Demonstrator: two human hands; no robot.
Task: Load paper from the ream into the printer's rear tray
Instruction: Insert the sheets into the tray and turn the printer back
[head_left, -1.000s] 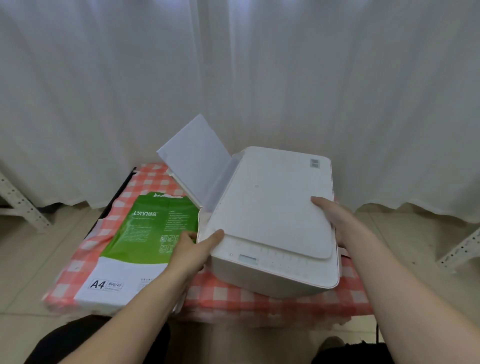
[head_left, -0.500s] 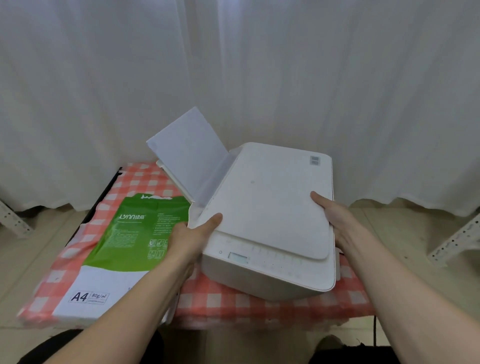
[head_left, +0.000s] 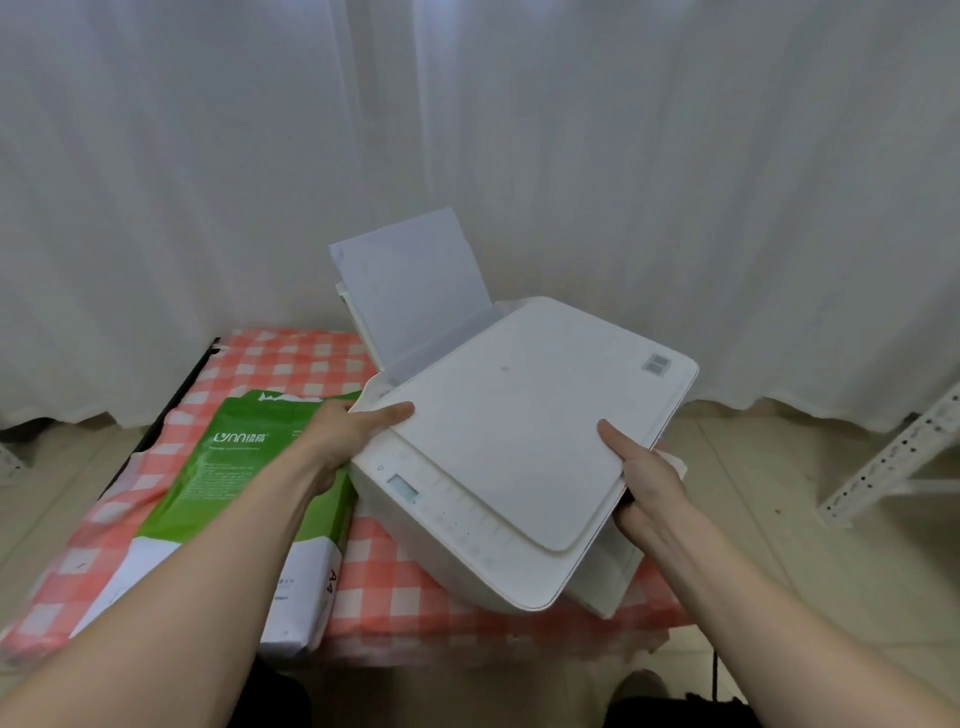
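Observation:
A white printer (head_left: 519, 415) sits on a low table covered with a red-and-white checked cloth (head_left: 270, 358). White paper (head_left: 410, 280) stands upright in the printer's rear tray at its back left. My left hand (head_left: 348, 436) grips the printer's left side, thumb on top. My right hand (head_left: 644, 473) grips its right front edge, thumb on the lid. The green-and-white A4 ream (head_left: 244, 483) lies flat to the left of the printer, partly under my left forearm.
White curtains (head_left: 571, 156) hang close behind the table. A white perforated metal rack leg (head_left: 893, 457) stands on the tiled floor at the right. My dark trousers show at the bottom edge.
The printer has been turned clockwise, so the tray and paper now point more toward the back. Both hands stayed on its sides. The ream appears closer and lower in view.

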